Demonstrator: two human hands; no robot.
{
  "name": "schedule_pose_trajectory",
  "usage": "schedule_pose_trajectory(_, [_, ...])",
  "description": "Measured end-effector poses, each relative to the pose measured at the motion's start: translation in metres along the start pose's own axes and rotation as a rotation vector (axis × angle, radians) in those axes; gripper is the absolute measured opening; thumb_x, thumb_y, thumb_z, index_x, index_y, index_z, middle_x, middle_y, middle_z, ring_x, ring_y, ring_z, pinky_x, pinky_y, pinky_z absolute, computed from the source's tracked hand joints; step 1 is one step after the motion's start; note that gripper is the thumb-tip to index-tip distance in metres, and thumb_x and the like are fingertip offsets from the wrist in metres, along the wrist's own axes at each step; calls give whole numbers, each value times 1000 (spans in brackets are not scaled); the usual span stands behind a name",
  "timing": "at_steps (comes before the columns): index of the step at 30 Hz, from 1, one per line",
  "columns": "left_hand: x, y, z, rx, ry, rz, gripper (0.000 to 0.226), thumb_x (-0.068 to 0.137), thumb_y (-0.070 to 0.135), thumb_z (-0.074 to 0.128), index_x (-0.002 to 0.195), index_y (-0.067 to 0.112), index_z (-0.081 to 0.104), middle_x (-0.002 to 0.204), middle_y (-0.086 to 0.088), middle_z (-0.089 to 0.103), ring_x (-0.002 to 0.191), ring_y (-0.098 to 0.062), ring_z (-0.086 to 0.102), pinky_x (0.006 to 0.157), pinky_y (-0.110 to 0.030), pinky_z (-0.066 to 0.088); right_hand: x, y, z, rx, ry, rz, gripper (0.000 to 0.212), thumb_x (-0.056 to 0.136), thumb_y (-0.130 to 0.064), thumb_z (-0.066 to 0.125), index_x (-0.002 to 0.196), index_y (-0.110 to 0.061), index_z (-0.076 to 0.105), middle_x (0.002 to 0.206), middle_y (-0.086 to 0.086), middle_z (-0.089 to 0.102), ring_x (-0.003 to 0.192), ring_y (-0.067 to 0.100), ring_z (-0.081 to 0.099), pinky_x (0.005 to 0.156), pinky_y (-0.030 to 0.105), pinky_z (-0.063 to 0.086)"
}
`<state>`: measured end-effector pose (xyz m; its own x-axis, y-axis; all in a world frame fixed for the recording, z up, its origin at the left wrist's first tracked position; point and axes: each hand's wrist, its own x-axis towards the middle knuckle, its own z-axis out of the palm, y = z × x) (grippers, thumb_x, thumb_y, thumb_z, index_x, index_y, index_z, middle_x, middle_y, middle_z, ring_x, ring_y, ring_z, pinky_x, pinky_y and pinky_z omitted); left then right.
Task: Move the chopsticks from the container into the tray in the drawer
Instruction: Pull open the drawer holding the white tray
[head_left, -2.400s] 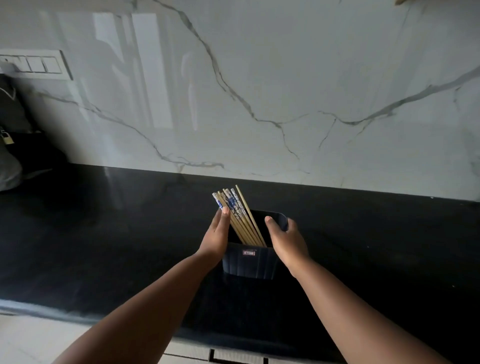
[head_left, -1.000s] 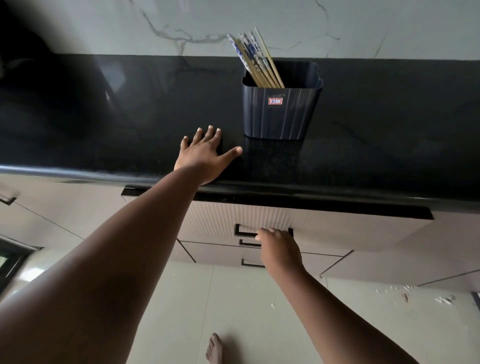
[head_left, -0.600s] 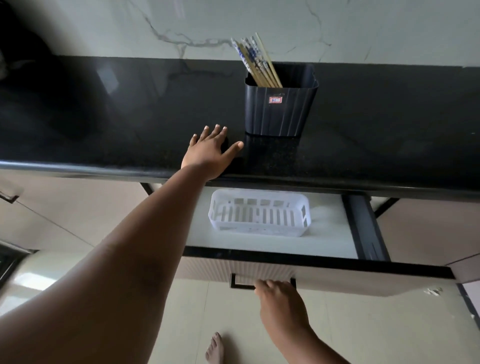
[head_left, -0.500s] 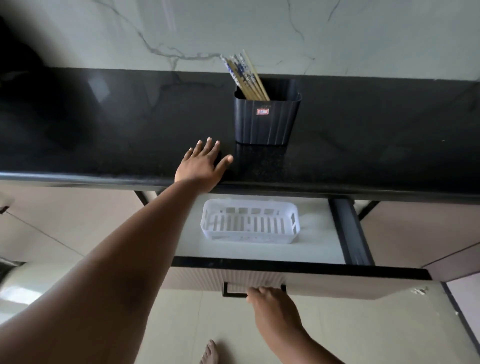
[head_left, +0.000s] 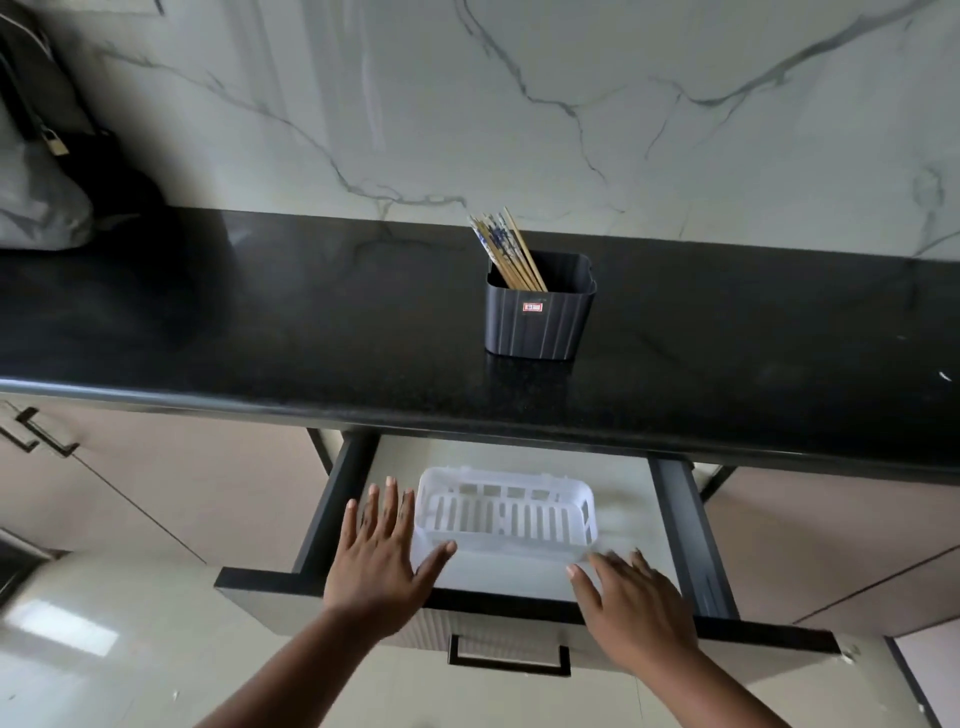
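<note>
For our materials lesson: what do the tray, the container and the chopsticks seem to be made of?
Tray: translucent white plastic, judging by its moulded slots and milky look. Container: probably matte dark plastic, with ribbed moulded walls and a small sticker. Chopsticks: likely wood or bamboo, with tan shafts and blue-and-white patterned tops; which of the two cannot be told.

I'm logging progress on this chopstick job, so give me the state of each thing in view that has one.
drawer: pulled open
tray: lying in the drawer, empty
container: upright on the counter
chopsticks: all in the container, leaning left
left hand: open, empty, beside the tray's left end
right hand: open, empty, at the tray's near right corner
</note>
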<state>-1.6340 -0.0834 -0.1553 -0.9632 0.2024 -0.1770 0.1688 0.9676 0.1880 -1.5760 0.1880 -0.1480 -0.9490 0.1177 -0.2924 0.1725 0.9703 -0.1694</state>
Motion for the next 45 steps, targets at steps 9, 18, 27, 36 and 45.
schedule_pose_trajectory(9, [-6,-2,3,37,-137,-12,98,73,84,-6,143,19,-28,149,-4,-37,138,-23,-34,116,-43,-17,-12,-5,0,-25,-106,43,64,97,-57,14,153,-24,14,161,-3,19,149,22,12,116,35,25])
schedule_pose_trajectory(18, [50,0,-13,-605,-320,-260,92,86,72,27,153,17,-4,161,-8,-7,148,-28,-4,118,-47,3,45,-2,-31,697,-112,323,56,96,-55,38,135,-16,48,136,10,55,117,27,54,92,37,46])
schedule_pose_trajectory(27, [80,8,4,-1171,-323,-351,68,93,57,33,149,19,29,156,-9,29,142,-27,29,113,-43,23,86,-16,-15,959,-121,524,56,98,-46,43,147,-19,36,151,5,39,132,28,44,106,37,37])
schedule_pose_trajectory(36, [68,-4,-3,-1160,-371,-369,70,94,56,37,152,19,21,158,-9,25,142,-28,29,113,-43,24,71,-16,-11,825,-97,530,60,96,-46,47,147,-18,33,151,7,40,131,27,45,97,35,40])
schedule_pose_trajectory(45, [123,26,-176,-1368,-447,-53,48,89,51,44,121,20,60,121,-4,67,112,-24,62,101,-42,44,91,-28,-180,1057,0,287,26,93,-37,58,97,-13,67,92,6,71,70,22,63,64,29,49])
